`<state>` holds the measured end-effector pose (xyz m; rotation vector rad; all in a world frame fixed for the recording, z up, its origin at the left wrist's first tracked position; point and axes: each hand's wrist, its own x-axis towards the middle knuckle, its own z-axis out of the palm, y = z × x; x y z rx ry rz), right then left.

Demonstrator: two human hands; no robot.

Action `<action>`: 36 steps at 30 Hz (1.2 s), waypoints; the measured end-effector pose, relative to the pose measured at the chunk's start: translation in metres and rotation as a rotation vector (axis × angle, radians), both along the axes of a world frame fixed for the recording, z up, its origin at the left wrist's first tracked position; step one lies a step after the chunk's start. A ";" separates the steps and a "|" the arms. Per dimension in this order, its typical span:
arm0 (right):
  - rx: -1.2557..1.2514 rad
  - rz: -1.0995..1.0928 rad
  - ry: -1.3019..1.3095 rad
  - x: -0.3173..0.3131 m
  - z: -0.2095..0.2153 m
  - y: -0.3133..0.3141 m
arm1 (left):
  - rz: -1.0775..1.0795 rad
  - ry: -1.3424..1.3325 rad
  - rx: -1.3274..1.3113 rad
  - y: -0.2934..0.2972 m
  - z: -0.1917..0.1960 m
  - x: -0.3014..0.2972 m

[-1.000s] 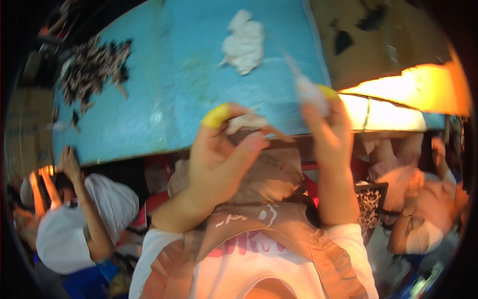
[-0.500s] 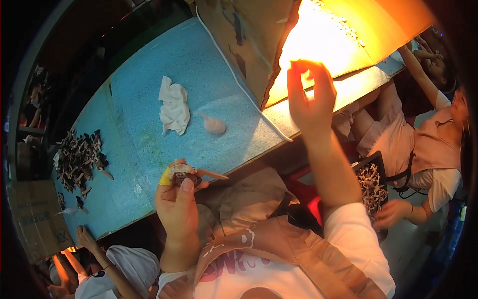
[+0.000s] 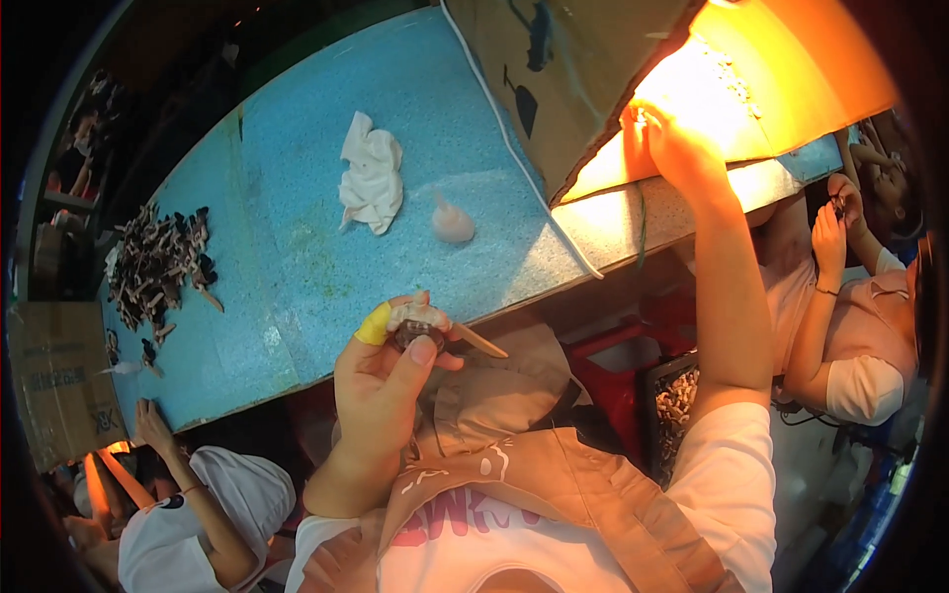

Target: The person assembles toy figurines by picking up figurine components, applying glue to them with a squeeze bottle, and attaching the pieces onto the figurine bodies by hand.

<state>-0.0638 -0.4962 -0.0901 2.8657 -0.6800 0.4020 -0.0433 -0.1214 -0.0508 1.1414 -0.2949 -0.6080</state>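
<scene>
My left hand (image 3: 386, 381), with yellow tape wrapped round one finger, is closed in front of my apron. Between its thumb and fingers is a small dark, glossy rounded piece (image 3: 419, 332) with a pale part on top. A flat wooden stick (image 3: 480, 342) juts from the same grip toward the right. My right hand (image 3: 687, 153) reaches into the glowing cardboard enclosure (image 3: 825, 59). Its fingers are pinched together over the brightly lit surface; glare hides what they hold, if anything. Several tiny pieces (image 3: 741, 89) lie in the light there.
On the blue table (image 3: 297, 178) are a crumpled white cloth (image 3: 372, 183), a pale squeeze bottle (image 3: 453, 222) and a heap of dark stick-like pieces (image 3: 158, 262). A white cable (image 3: 514, 143) runs along the cardboard. A tray of small pieces (image 3: 676, 405) and a red stool (image 3: 603, 346) stand below. People sit on both sides.
My right hand has moved right and lower into the lit enclosure. My left hand keeps its grip on the dark piece. The person at right has raised a hand from the tray.
</scene>
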 end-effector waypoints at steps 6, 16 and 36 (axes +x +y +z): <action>0.283 0.067 -0.120 -0.014 0.032 0.013 | -0.065 0.027 -0.023 0.007 0.000 -0.001; 1.427 0.592 -0.818 -0.060 0.045 0.196 | -0.197 -0.313 0.051 -0.005 0.006 0.001; 0.911 0.738 -0.577 -0.057 0.049 0.218 | -0.151 -0.640 0.245 0.007 -0.002 0.003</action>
